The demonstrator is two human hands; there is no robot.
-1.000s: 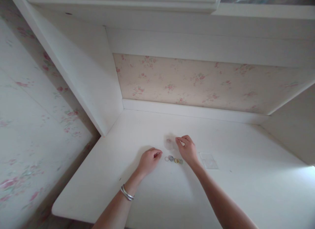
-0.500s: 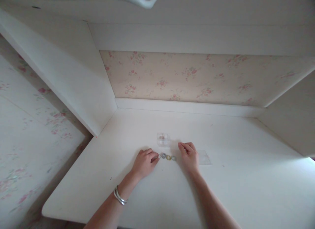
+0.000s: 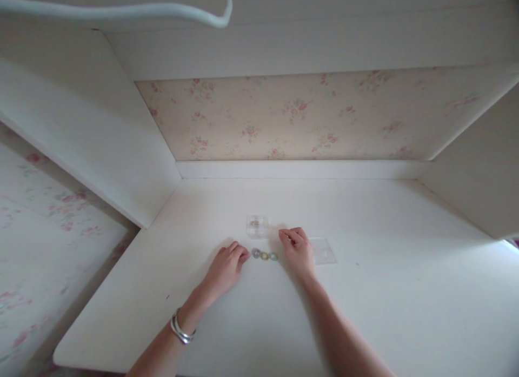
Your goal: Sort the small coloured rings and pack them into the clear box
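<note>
A row of three small rings lies on the white desk point(image 3: 365, 312): a grey ring point(image 3: 256, 253), a yellow ring point(image 3: 265, 256) and a green ring point(image 3: 273, 256). My left hand point(image 3: 225, 268) rests on the desk just left of the row. Its curled fingertips almost touch the grey ring, and I cannot see what lies under them. My right hand point(image 3: 297, 251) rests just right of the row, fingers curled with nothing visible in them. A small clear box point(image 3: 257, 226) with something pink inside stands just behind the rings, apart from both hands.
A flat clear lid point(image 3: 323, 251) lies on the desk right of my right hand. White side panels, a low back ledge point(image 3: 300, 169) and flowered wallpaper close in the desk. A pale cable point(image 3: 121, 10) hangs across the top. The desk's left front edge drops off.
My right hand has let go of the clear box and drawn back beside the rings. My left hand slid to the row's left end, and a pale fourth ring there is no longer visible.
</note>
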